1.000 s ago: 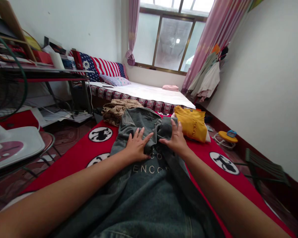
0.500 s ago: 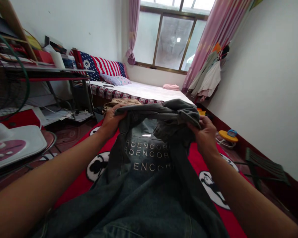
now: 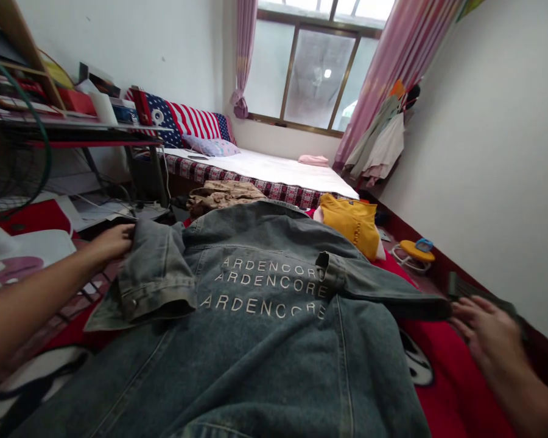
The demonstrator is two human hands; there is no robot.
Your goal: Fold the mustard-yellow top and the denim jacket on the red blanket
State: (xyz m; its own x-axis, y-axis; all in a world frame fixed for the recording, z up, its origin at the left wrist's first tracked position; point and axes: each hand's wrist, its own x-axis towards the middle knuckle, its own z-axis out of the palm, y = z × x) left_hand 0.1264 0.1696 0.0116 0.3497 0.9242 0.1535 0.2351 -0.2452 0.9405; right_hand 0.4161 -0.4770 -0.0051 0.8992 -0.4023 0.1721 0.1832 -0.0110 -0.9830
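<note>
A grey-green denim jacket (image 3: 265, 347) lies spread back side up, with pale lettering across its back. Its left sleeve is folded inward, cuff opening toward me; my left hand (image 3: 114, 242) is closed on the fold at that sleeve's outer edge. On the other side the right sleeve (image 3: 383, 285) is bent, its cuff resting over the end of the lettering. My right hand (image 3: 491, 331), slightly blurred, has its fingers closed on the outer bend of this sleeve. The jacket's collar is at the far end. Beneath it is a red blanket (image 3: 456, 371) with black-and-white figures.
Beyond the jacket are a folded yellow garment (image 3: 349, 222) and a tan patterned cloth (image 3: 223, 193). A bed (image 3: 274, 163) stands under the window. To the left is a cluttered desk (image 3: 105, 137) with a fan's wire guard (image 3: 45, 140); to the right, a yellow stool (image 3: 415, 250).
The jacket's bunched upper part, held up between both hands, has come down flat. My hands have moved apart to the two sleeves, which are folded inward. The yellow garment is now uncovered.
</note>
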